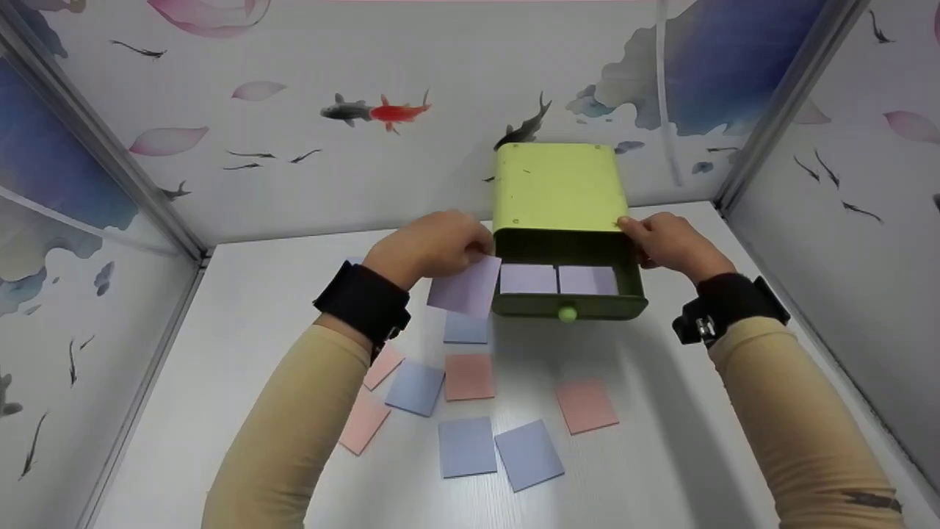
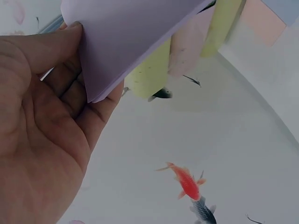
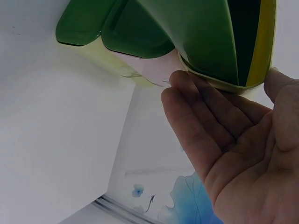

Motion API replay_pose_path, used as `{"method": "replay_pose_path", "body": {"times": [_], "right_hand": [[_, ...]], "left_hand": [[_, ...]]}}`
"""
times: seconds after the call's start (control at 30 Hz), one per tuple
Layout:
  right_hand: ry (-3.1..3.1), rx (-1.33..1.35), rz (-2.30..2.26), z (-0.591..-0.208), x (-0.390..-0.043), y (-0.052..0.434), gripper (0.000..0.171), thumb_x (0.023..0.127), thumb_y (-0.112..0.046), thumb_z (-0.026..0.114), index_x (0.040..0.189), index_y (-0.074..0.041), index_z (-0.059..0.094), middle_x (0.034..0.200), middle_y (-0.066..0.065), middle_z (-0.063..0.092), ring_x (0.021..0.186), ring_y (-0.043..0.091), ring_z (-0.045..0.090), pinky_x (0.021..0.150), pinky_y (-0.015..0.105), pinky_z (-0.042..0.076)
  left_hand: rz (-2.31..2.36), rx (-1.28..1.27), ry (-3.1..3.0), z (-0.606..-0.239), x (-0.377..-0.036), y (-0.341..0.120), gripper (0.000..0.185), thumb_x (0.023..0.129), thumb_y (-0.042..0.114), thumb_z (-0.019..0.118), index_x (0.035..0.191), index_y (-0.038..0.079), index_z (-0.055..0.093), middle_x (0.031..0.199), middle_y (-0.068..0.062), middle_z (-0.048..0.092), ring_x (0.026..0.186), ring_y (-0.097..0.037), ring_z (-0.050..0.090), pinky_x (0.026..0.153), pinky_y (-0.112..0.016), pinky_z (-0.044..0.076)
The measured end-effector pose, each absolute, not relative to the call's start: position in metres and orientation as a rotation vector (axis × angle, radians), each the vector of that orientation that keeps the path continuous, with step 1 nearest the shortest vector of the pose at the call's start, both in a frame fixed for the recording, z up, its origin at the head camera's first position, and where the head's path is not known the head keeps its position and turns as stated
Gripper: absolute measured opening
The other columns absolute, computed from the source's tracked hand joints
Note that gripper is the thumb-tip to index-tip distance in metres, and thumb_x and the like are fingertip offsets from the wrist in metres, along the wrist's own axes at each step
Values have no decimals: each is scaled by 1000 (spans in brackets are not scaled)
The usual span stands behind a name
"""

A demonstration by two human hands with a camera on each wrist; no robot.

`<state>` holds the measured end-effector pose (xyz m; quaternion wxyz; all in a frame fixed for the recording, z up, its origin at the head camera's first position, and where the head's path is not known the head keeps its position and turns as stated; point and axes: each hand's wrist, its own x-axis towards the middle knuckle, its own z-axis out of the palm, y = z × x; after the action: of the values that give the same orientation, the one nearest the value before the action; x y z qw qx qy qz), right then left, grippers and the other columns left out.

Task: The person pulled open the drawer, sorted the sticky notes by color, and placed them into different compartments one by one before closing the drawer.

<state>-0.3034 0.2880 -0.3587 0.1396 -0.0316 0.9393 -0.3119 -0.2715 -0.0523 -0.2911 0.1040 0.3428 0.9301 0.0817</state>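
My left hand (image 1: 433, 246) pinches a purple square pad of paper (image 1: 466, 286) by its edge between thumb and fingers. The left wrist view shows the thumb on one face of that pad and fingers behind. It hangs just left of a yellow-green drawer unit (image 1: 562, 187), whose green top drawer (image 1: 602, 307) is pulled out. Two purple pads (image 1: 528, 279) lie side by side in this drawer, which has a round green knob (image 1: 568, 314). My right hand (image 1: 679, 242) grips the unit's right front edge, thumb on top, fingers along the side.
Below the open drawer are more tiers with green drawer fronts (image 3: 140, 35). Blue square pads (image 1: 468, 447) and pink square pads (image 1: 587, 406) lie scattered on the white table (image 1: 242, 308). Behind the unit stands a wall (image 1: 294, 176) painted with fish and petals.
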Motion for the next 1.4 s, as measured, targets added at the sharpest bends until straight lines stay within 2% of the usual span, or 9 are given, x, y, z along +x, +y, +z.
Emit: {"method": "replay_pose_path", "body": {"times": [0.27,0.5,0.87,1.27,1.4], "right_hand": [[2722,-84,-898,-359,-303,287,62,102,-51,34,84,2,60,73,4,57,71,15,60,72,31,55],[2711,-56,-920,-359,-303,287,62,102,-51,35,89,4,60,74,3,57,72,14,59,74,31,56],[2717,-64,-927,-359,-302,288,60,103,-51,35,85,2,59,74,4,56,73,14,60,75,32,56],[2720,-70,-906,-358,-302,287,61,103,-51,33,80,-1,58,72,5,58,75,18,62,79,36,56],[2715,-66,-927,-358,-301,287,60,103,-50,34,80,0,58,72,4,57,74,18,61,77,34,56]], "left_hand": [[220,1017,2790,-273,-285,-30,28,98,10,50,117,11,71,118,-6,68,104,-23,60,95,-37,50],[283,1003,2857,-274,-296,-13,29,99,10,49,120,13,69,121,-3,67,109,-21,59,101,-35,47],[331,964,2952,-299,-301,16,28,101,13,50,123,18,67,123,0,67,115,-19,60,99,-34,48],[264,1015,2926,-326,-296,29,26,99,7,52,120,13,67,120,-4,69,113,-22,63,98,-34,49],[255,1006,2919,-335,-296,30,26,99,7,52,119,12,67,118,-4,69,111,-21,63,97,-34,50]]}}
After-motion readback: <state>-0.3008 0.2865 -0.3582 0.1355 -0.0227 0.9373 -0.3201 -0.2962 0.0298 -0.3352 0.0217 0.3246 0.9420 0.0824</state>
